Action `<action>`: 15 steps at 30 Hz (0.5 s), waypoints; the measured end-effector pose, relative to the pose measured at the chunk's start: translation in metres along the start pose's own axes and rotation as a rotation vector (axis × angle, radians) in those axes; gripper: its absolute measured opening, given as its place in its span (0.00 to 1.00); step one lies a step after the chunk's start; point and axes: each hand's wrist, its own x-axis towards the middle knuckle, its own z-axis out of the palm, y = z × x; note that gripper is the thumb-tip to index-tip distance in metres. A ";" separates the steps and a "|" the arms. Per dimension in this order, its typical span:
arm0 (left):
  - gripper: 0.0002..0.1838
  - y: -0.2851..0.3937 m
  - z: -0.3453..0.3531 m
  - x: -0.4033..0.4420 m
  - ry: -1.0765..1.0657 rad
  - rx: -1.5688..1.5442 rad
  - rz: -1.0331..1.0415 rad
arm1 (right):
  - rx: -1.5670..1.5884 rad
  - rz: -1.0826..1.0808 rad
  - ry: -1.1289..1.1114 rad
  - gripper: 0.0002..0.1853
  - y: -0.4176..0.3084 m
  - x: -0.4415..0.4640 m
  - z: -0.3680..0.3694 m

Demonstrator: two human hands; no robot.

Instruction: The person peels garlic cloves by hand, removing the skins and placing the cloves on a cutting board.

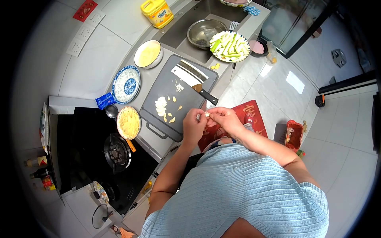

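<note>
My left hand (193,126) and my right hand (224,119) meet just off the near edge of the grey cutting board (154,85). Both are closed in a pinch around a small pale garlic clove (206,115). On the board lie a cluster of peeled garlic cloves (160,105), several unpeeled cloves (171,120) and some white bits of trimmings (179,86). A cleaver (189,72) rests across the far end, with a black-handled knife (208,96) beside it, its handle reaching over the board's edge.
Beyond the board are a sink (180,33) with a steel bowl (194,35) and a plate of cut green vegetables (229,47). To the left stand a bowl of yellow liquid (147,54), blue-patterned plates (127,84), a bowl of pale yellow shreds (129,122) and a black stove (85,139).
</note>
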 end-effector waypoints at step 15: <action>0.07 -0.004 -0.001 0.001 -0.179 -0.408 -0.317 | 0.092 0.050 0.109 0.10 -0.002 0.001 -0.002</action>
